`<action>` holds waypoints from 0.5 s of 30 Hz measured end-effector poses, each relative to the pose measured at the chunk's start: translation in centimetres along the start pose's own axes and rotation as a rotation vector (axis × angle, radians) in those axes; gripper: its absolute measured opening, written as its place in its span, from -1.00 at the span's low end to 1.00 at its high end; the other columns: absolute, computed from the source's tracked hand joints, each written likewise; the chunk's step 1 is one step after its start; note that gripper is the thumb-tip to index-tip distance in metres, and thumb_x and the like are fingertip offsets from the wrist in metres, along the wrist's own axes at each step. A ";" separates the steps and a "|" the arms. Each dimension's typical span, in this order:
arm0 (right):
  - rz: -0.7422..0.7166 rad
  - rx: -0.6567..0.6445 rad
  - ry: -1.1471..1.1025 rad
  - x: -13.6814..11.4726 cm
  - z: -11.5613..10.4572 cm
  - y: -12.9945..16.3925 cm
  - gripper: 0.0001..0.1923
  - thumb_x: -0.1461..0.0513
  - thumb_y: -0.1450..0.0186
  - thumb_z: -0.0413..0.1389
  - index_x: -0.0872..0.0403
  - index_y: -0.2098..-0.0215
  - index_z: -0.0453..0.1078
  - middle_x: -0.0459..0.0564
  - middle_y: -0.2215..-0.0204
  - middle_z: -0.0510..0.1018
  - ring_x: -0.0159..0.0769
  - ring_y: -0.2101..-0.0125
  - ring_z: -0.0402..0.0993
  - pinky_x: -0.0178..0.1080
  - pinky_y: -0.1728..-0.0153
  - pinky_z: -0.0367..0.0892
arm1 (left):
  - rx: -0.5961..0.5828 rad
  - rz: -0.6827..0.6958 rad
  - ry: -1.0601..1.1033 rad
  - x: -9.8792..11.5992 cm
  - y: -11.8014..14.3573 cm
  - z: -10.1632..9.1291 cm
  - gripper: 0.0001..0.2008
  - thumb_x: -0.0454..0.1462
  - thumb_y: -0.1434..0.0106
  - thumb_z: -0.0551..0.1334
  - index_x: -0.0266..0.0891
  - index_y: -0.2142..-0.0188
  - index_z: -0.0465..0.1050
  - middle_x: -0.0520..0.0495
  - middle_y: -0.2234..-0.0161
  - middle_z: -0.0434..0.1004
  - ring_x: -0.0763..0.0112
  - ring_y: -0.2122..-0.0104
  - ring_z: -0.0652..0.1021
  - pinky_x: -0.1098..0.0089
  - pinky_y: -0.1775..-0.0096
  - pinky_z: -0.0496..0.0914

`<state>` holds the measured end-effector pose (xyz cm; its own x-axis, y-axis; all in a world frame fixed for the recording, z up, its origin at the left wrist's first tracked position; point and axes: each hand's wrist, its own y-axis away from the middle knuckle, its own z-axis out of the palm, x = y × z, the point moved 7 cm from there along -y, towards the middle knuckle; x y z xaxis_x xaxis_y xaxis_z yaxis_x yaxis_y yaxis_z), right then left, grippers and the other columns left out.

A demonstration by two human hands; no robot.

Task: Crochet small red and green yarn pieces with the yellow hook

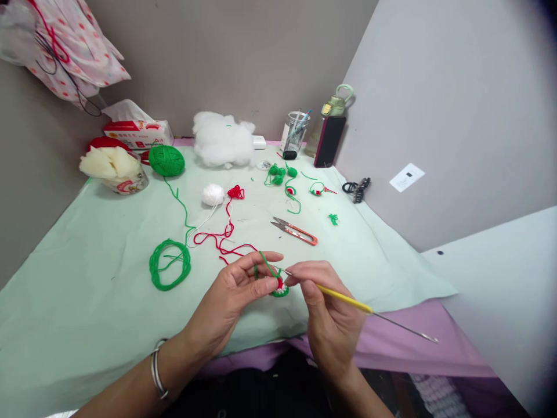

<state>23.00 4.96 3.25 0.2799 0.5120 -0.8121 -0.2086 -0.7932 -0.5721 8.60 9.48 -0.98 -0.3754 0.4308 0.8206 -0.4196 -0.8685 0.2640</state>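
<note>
Our left hand point(237, 290) pinches a small crochet piece point(279, 288), green-edged with red and white, its fingers point(265, 258) closed on it, with green yarn point(266, 266) looped over the forefinger. Our right hand point(324, 310) grips a yellow-handled crochet hook point(348, 299), fingers closed around the handle, the tip touching the piece. We hold both just above the near edge of the counter point(87, 302), covered in pale green cloth. Beyond our hands lie orange-handled scissors point(296, 230), a strand of red yarn point(217, 237), a green yarn coil point(169, 265) and a green yarn ball point(166, 160). White stuffing point(223, 139) sits near the wall.
</note>
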 end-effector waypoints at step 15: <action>0.045 0.018 -0.092 0.0 -0.8 -0.2 -0.79 0.31 -0.52 0.09 -0.01 0.15 0.58 -0.10 0.33 0.62 -0.33 0.30 0.57 -0.22 0.24 0.48 | 0.005 0.021 -0.003 0.5 -0.1 0.0 -0.81 -0.22 -0.16 0.55 -0.17 0.26 0.65 0.07 0.33 0.52 0.45 0.28 0.47 0.43 0.16 0.33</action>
<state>23.74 4.83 3.48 0.1832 0.5048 -0.8436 -0.2358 -0.8105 -0.5362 8.46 9.72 -0.62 -0.3817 0.4119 0.8274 -0.4075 -0.8785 0.2493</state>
